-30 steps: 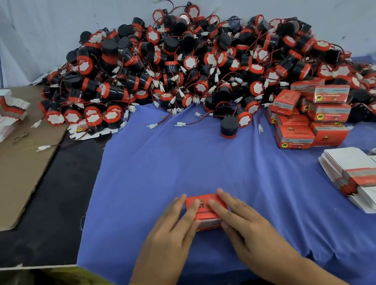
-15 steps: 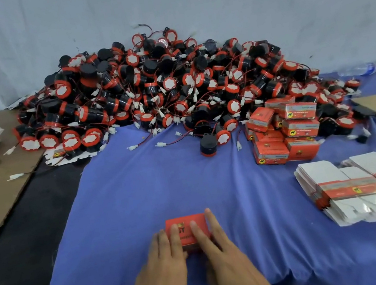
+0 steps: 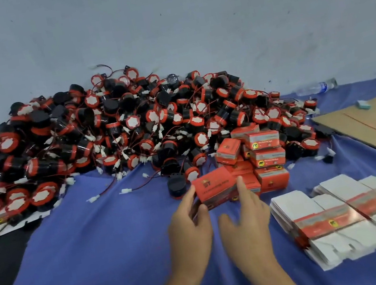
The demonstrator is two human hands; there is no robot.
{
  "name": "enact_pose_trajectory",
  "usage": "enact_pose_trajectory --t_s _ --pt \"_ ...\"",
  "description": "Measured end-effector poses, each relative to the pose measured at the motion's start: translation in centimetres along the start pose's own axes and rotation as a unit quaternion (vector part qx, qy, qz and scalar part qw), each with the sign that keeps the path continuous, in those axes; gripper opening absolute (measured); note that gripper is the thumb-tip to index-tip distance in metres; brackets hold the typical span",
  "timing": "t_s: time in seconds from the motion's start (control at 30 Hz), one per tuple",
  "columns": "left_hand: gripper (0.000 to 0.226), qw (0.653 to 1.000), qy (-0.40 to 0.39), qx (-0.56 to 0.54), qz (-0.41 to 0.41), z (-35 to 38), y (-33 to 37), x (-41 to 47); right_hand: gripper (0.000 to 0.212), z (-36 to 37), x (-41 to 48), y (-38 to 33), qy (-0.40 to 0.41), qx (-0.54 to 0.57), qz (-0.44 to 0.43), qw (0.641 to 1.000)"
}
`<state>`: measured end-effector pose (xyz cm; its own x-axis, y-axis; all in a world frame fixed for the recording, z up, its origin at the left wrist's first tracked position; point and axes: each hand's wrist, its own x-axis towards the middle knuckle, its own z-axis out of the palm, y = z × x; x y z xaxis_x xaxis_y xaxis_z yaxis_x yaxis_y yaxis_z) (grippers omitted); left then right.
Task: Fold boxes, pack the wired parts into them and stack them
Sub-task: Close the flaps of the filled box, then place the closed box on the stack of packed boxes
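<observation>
The left hand (image 3: pixel 189 227) pinches the left end of a closed red box (image 3: pixel 215 187) between thumb and fingers. The right hand (image 3: pixel 247 229) is spread, one straight finger touching the box's right end. Just beyond the fingertips are stacked packed boxes (image 3: pixel 265 153), then heaped wired parts (image 3: pixel 117 134). Flat box blanks (image 3: pixel 345 215) lie rightward.

Red box (image 3: pixel 215 187), black-and-red parts (image 3: pixel 114 127), blue cloth (image 3: pixel 96 254).
</observation>
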<state>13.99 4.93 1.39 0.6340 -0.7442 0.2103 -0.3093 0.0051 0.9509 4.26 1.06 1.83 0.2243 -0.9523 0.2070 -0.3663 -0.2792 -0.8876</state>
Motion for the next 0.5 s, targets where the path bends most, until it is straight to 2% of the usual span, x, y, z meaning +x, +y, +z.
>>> enact_pose_trajectory --t_s 0.07,0.13,0.27,0.33,0.43,0.5 --pt "0.048 0.999 -0.041 -0.014 -0.006 2.4 0.6 3.3 0.08 -0.5 3.3 0.0 -0.001 0.043 0.04 0.998" --pt "0.045 0.996 -0.089 -0.024 -0.02 4.7 0.7 6.5 0.07 -0.4 6.5 0.3 -0.001 0.08 0.083 0.993" --pt "0.041 0.98 -0.179 -0.039 -0.074 8.3 -0.4 11.1 0.066 1.3 12.2 2.6 -0.02 0.094 0.147 0.984" --pt "0.044 0.976 -0.195 -0.033 -0.089 9.4 -1.4 12.5 0.067 2.1 13.7 4.0 -0.014 0.105 0.171 0.98" --pt "0.048 0.971 -0.214 -0.051 -0.092 10.1 -2.4 13.8 0.049 2.8 14.6 4.9 0.01 0.119 0.16 0.98" --pt "0.049 0.973 -0.209 -0.043 -0.086 10.1 -2.8 14.4 0.045 3.1 14.9 4.9 0.008 0.125 0.161 0.979"
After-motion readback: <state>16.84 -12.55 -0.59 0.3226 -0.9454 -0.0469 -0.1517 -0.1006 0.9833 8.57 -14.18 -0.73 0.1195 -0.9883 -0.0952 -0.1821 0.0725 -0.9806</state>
